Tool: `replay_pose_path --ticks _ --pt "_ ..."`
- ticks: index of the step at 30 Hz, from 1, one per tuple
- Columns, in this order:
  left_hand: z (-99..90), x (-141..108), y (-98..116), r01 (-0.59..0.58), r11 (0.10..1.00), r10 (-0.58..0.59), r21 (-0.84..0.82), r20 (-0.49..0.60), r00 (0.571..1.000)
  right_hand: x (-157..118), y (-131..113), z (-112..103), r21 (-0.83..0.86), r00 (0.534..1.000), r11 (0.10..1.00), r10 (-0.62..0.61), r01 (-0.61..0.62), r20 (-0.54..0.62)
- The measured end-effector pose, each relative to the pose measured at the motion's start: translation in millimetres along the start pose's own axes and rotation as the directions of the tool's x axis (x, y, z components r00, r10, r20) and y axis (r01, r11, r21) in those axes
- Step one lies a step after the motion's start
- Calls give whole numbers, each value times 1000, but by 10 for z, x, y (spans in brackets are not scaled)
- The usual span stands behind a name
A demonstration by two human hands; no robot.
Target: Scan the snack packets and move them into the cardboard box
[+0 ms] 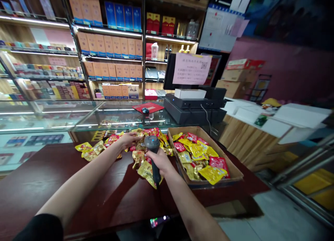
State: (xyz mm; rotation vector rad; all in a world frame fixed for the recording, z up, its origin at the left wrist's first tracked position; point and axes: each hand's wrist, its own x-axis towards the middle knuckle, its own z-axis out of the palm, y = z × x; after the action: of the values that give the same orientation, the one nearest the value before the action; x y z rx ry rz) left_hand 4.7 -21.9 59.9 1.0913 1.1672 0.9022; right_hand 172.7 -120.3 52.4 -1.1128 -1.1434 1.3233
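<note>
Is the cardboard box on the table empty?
No, the cardboard box holds yellow and red snack packets.

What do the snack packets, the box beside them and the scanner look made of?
Snack packets: glossy foil or plastic film, crinkled and glinting. Box: plain brown cardboard, matte, raw edges. Scanner in the right hand: dark matte plastic, probably.
</note>
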Motion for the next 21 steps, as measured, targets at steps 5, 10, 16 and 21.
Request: replay_pose_path --ticks 5,10,16,21 --pt "-5 187 319 -55 997 54 -50 -25 998 -65 -87 165 105 990 989 97 -108 99" --pt "-58 242 424 -107 992 107 -64 8 994 -64 -149 269 15 992 994 111 -112 52" --pt "-132 168 372 -98 992 101 -75 39 994 -55 -101 330 -53 998 997 54 -54 12" --pt "-219 92 366 -97 992 102 -81 56 993 -65 -53 400 -79 999 996 32 -31 9"
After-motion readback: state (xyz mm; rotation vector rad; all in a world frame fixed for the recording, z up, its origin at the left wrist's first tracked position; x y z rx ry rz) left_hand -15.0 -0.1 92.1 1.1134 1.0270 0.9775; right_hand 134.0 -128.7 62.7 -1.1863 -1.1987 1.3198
